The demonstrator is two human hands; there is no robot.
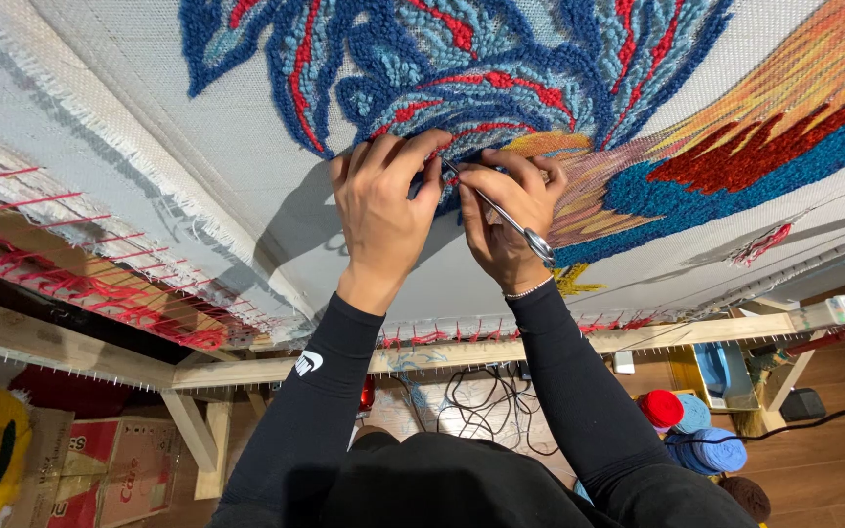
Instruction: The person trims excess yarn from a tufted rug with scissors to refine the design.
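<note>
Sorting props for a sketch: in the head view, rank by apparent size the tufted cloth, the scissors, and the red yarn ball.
1. tufted cloth, by far the largest.
2. scissors in the right hand.
3. red yarn ball, though it lies farther off, so this is unsure.

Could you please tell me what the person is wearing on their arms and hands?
Both arms are in snug black long sleeves. The left sleeve has a small white mark. The left hand is bare; the right hand too, with a thin beaded bracelet at the wrist.
</note>
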